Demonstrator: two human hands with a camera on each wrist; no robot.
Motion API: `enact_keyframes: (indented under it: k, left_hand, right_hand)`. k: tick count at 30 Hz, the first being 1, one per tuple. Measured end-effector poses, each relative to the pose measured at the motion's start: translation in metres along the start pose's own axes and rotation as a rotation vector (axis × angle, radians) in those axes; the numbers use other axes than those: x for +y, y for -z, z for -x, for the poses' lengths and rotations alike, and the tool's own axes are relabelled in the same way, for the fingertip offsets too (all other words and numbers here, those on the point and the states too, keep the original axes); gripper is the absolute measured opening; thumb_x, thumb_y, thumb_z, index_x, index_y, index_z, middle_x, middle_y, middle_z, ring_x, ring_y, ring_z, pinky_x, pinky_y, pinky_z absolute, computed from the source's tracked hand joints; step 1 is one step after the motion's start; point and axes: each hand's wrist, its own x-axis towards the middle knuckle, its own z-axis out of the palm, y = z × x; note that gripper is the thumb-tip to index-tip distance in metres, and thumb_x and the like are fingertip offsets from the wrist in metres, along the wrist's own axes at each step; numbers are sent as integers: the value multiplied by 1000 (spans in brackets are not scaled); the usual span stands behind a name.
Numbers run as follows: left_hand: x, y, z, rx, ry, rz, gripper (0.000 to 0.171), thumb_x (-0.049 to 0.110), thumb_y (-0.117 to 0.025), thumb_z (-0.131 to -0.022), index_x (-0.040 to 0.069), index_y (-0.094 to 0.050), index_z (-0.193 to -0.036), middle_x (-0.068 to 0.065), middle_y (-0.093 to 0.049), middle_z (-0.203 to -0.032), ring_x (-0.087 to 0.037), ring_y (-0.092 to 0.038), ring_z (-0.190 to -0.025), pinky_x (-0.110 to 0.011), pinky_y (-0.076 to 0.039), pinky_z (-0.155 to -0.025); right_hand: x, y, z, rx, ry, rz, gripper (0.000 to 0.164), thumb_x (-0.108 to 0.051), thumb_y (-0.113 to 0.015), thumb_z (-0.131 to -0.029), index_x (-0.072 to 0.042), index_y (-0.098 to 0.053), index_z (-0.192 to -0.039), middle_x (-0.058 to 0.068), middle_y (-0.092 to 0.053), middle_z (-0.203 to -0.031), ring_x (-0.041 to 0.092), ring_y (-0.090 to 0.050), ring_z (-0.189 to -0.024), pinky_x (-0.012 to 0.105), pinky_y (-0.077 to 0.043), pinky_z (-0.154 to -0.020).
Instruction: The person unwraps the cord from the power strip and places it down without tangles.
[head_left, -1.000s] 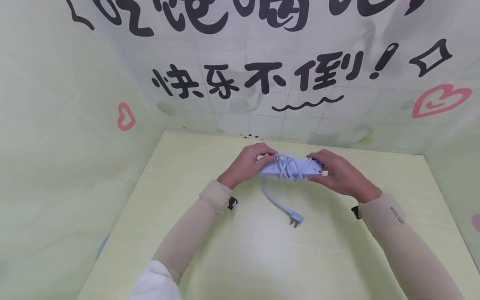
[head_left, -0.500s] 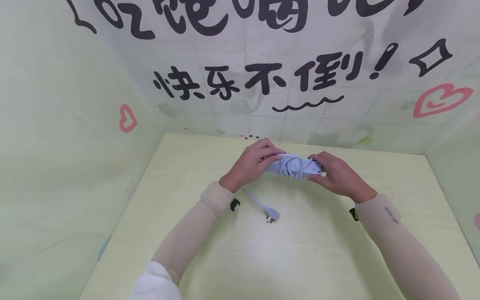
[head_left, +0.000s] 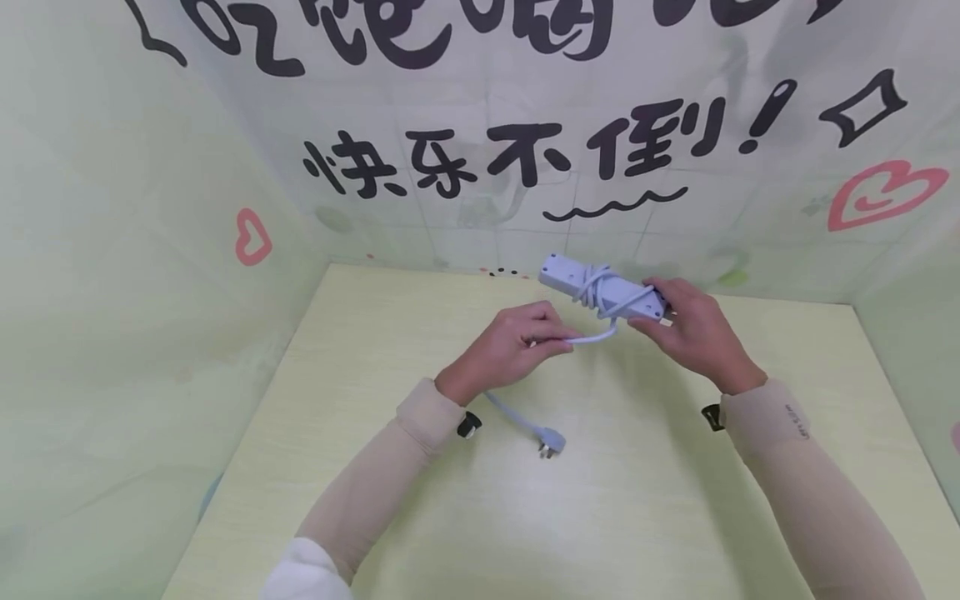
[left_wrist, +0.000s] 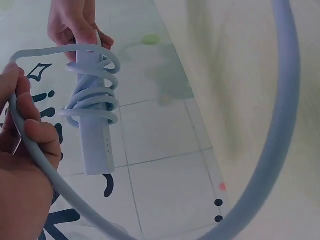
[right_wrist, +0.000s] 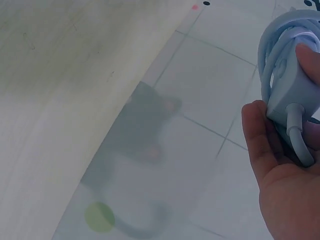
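Note:
A pale blue-white power strip point(head_left: 564, 275) is held up over the far part of the table, tilted, its left end higher. Several turns of its own cord point(left_wrist: 92, 102) wrap round its middle. My right hand point(head_left: 693, 333) grips the strip's right end, thumb on the near side, beside the cord's exit seen in the right wrist view. Left of it and lower, my left hand point(head_left: 517, 346) pinches the loose cord, which runs from the strip through the fingers. Past that hand the cord hangs in a wide loop, and its three-pin plug point(head_left: 552, 439) dangles below the left wrist.
The pale wooden table point(head_left: 480, 517) lies beneath both hands. A printed wall sheet point(head_left: 480, 225) with black lettering and hearts rises behind its far edge, and more sheeting point(head_left: 135, 333) stands along the left side.
My left hand has let go of the strip's left end and drawn down with the cord pinched. The strip has risen and tilted in my right hand. The plug has swung left.

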Motion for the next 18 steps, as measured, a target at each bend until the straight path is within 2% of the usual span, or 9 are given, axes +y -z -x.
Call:
enact_keyframes:
  k: [5,9,14,18]
  left_hand:
    - [-2,-5,5,-132,91,47,18,15,-74,-94,11,-80,-111,2,-67,-87,-6,-49,-72,-18,-42,-62]
    - [-6,-10,7,-242,186,47,19,18,-72,-96,12,-79,-112,-1,-72,-88,-8,-50,-70,-18,-41,-63]
    - [-16,-16,8,-332,301,-5,20,19,-69,-98,11,-78,-114,-2,-78,-98,-10,-56,-72,-19,-42,-65]
    - [-27,-21,8,-362,388,-57,21,19,-63,-102,8,-77,-113,0,-76,-88,-7,-54,-66,-20,-42,-61]
  right_hand:
    - [0,6,0,48,-1,-14,51,-16,-82,-87,1,-62,-131,19,-69,-111,25,-64,-88,18,-49,-74]
    - [-3,13,1,75,-4,-41,53,-15,-83,-86,1,-62,-132,19,-69,-110,25,-64,-90,4,-42,-77]
    - [-9,20,2,91,4,-65,55,-11,-83,-85,-1,-61,-134,16,-69,-111,18,-61,-90,-1,-39,-79]
    - [-15,24,4,80,22,-86,58,-9,-83,-84,-2,-60,-136,13,-69,-111,6,-57,-91,-1,-41,-81]
